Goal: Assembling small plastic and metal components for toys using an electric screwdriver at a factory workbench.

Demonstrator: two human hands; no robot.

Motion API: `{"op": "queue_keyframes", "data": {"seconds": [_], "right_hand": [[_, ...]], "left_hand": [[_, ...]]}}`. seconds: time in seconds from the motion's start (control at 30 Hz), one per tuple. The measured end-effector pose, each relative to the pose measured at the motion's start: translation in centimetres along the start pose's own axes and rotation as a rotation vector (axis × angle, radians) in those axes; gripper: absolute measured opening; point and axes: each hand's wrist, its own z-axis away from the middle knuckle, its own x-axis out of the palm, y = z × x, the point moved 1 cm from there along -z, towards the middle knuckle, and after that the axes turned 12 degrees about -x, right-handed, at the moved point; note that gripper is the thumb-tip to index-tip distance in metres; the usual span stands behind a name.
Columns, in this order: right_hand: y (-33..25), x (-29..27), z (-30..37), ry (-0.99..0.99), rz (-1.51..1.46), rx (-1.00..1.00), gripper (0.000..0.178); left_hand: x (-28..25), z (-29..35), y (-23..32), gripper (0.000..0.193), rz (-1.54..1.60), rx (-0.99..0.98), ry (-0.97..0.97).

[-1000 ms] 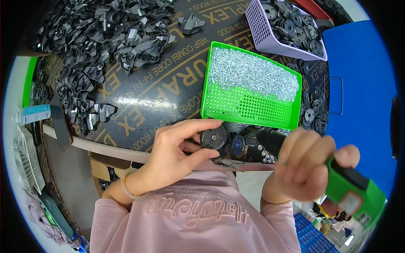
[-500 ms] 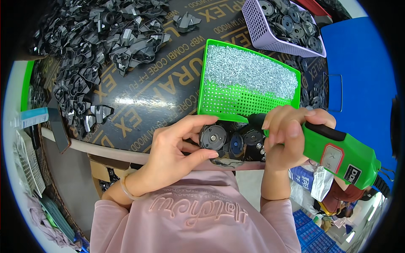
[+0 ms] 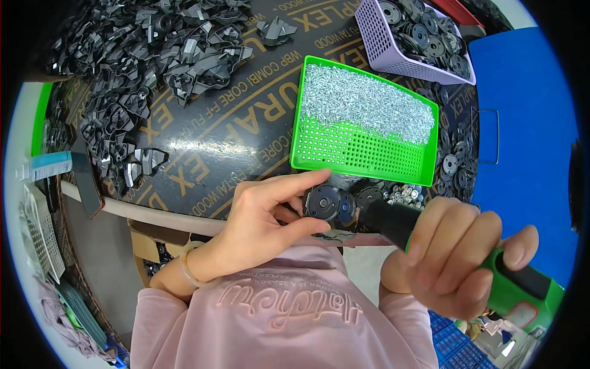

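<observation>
Gripping a round, holed disc (image 3: 321, 203), our left hand (image 3: 261, 212) curves; our right hand (image 3: 458, 252) clasps a green screwdriver (image 3: 519, 295).

Left hand (image 3: 261, 212) holds black disc (image 3: 322, 202); right hand (image 3: 453, 255), green screwdriver (image 3: 519, 294)

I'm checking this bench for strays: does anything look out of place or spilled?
Yes, mildly: one angular black part lies apart from the heap of similar parts, and loose black discs lie outside the lavender basket, which holds similar discs.
</observation>
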Motion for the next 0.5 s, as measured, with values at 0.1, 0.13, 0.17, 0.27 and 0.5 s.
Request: {"op": "queue_keyframes", "data": {"seconds": [0.1, 0.13, 0.17, 0.27, 0.5], "right_hand": [[0.9, 1.3, 0.3, 0.008, -0.014, -0.039, 0.029], [1.1, 1.7, 0.4, 0.047, -0.005, -0.036, 0.031], [1.1, 1.6, 0.5, 0.046, -0.006, -0.034, 0.031], [0.9, 1.2, 0.3, 0.008, -0.011, 0.021, 0.030], [1.0, 1.7, 0.3, -0.010, 0.014, 0.029, 0.029]], "left_hand": [[-0.1, 0.2, -0.3, 0.067, 0.030, -0.039, -0.015], [-0.1, 0.2, -0.3, 0.067, 0.037, -0.056, -0.021], [-0.1, 0.2, -0.3, 0.067, 0.038, -0.057, -0.019], [-0.1, 0.2, -0.1, 0.067, 0.007, -0.041, -0.021], [-0.1, 0.2, 0.2, 0.066, -0.054, 0.007, 0.013]]}}
